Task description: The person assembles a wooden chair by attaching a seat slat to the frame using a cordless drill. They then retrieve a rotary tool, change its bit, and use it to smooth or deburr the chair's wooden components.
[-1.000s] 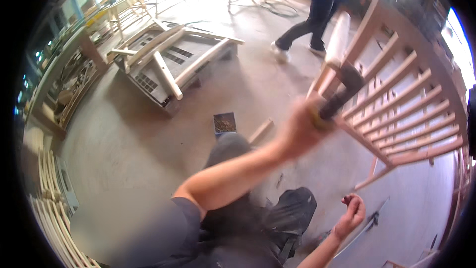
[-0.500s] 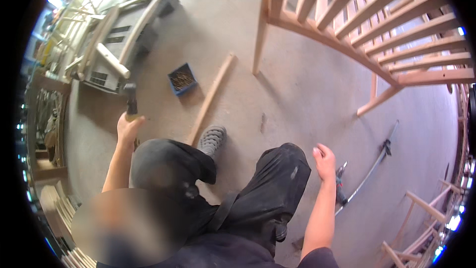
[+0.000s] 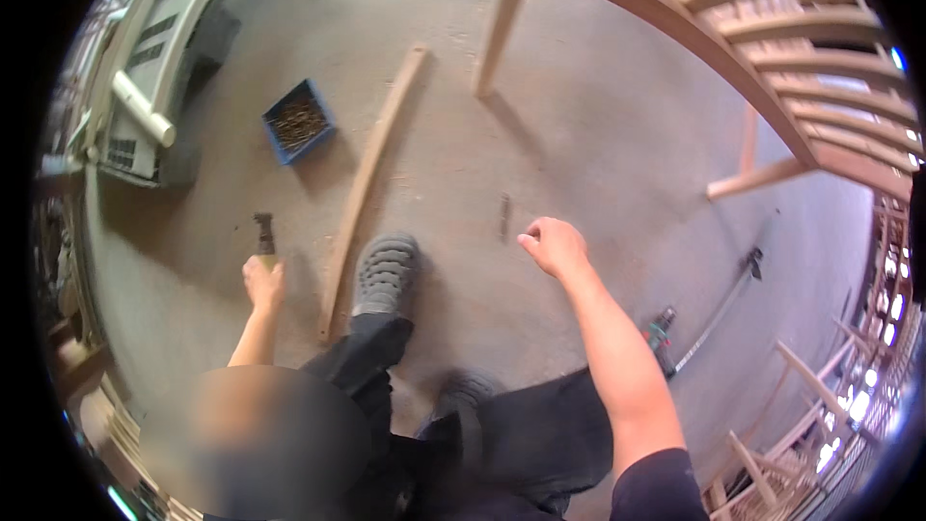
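Observation:
My left hand (image 3: 262, 282) is low at the left, above the concrete floor, and grips the handle of a hammer (image 3: 263, 232) whose dark head points away from me. My right hand (image 3: 552, 244) hovers over the floor near the middle with its fingers curled in and nothing visible in it. A small dark nail-like piece (image 3: 503, 216) lies on the floor just left of that hand. Between my hands are a long curved wooden slat (image 3: 371, 174) on the floor and my grey shoe (image 3: 386, 275).
A blue box of small metal fasteners (image 3: 299, 121) sits beyond the slat. A large slatted wooden frame (image 3: 714, 34) stands at the upper right. A long bar clamp (image 3: 719, 314) lies on the right. A workbench with wooden parts (image 3: 145, 96) is at the upper left.
The view has tilted further down to the floor. My left hand has lowered the hammer from the wooden frame to near the floor. My right hand has risen and curled its fingers.

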Motion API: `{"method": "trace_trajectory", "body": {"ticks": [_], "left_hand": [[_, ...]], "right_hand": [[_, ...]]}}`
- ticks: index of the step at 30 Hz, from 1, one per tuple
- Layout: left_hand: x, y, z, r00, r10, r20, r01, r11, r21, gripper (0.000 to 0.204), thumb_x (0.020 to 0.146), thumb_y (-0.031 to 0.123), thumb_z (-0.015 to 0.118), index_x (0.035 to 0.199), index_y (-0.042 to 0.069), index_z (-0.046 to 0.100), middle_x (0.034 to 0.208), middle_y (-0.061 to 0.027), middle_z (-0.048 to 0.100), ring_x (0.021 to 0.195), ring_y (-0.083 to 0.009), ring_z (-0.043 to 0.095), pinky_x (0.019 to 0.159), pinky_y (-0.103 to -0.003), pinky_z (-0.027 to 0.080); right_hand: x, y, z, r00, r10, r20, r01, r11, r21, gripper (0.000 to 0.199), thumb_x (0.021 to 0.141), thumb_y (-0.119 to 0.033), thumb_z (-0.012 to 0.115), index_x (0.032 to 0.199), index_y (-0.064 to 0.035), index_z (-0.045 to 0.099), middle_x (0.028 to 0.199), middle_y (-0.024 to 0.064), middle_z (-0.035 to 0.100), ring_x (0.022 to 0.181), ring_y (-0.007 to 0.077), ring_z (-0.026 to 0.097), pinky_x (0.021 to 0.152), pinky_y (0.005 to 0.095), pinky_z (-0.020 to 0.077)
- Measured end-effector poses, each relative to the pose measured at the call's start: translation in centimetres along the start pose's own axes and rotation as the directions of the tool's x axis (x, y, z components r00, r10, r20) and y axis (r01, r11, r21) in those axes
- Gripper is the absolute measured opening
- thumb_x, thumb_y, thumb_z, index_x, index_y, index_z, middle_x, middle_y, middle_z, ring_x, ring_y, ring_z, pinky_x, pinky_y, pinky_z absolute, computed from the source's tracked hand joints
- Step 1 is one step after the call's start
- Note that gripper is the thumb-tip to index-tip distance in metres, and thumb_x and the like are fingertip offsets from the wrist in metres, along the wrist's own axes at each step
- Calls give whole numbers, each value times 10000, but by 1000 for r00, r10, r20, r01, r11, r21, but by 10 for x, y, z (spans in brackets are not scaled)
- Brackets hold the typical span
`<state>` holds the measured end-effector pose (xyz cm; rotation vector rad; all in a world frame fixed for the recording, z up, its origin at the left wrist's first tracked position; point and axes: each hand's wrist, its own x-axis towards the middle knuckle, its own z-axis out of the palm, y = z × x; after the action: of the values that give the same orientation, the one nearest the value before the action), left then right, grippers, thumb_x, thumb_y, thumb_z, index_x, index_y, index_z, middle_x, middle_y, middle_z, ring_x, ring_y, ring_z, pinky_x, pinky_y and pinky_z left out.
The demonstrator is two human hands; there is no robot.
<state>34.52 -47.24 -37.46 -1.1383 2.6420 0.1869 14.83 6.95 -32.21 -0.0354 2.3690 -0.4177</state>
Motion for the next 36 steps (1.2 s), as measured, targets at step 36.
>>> {"method": "trace_trajectory", "body": {"ticks": [36], "left_hand": [[198,169,-44,843,531,85,-533,846,5,234,933,241,605,998,33,690,1006,-186,689,963,-365,664,840,-459,507]], "right_hand": [[-53,46,-1,992,-86,97,84,996,26,327,897,-359,706,1021,-56,714,1033,179,703,1006,393,667,828,517,530]]}}
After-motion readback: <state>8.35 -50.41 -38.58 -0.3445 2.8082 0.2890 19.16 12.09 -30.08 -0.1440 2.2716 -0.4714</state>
